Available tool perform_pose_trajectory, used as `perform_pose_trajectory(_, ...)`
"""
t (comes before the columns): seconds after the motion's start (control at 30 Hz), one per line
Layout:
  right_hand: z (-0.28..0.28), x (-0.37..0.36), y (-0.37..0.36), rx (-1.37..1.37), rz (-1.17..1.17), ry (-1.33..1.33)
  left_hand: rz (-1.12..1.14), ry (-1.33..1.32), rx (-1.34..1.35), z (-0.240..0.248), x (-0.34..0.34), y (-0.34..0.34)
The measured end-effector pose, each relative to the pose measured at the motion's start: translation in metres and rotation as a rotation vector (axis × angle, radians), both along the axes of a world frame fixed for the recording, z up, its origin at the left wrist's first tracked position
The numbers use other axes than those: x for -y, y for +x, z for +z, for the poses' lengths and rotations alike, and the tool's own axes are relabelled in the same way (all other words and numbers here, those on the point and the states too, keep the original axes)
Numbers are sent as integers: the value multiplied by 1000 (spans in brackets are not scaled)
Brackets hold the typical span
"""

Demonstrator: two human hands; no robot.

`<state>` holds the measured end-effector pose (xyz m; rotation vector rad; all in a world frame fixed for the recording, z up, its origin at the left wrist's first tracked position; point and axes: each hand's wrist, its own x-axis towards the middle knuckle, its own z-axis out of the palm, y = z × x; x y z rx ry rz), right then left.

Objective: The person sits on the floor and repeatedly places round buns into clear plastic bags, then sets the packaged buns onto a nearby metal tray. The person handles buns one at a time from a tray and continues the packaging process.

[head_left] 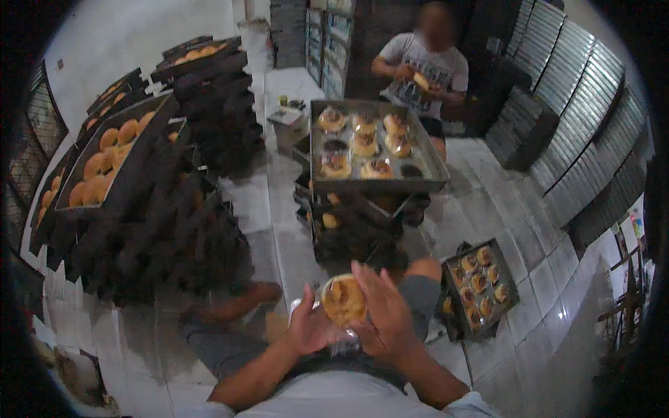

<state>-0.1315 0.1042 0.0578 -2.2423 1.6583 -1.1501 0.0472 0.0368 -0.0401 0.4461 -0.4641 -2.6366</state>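
A round golden bun (342, 298) with a dark topping, wrapped in clear plastic, sits between my two hands just above my lap. My left hand (308, 326) cups its left and lower side. My right hand (384, 311) lies over its right side with fingers spread upward. Ahead of me a dark metal tray (317, 184) carries several more topped buns, resting on a stack of trays.
Stacked dark trays of plain buns (104, 157) fill the left. A smaller tray of buns (481, 285) lies on the tiled floor at my right. Another seated person (421, 70) beyond the front tray holds a bun. Metal rack trays (578, 132) lean at the right.
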Motion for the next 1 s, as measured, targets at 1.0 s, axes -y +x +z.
perform_pose_trajectory(1.0,-56,-1,69,164,129,333,303,95,-326,-4,10,17)
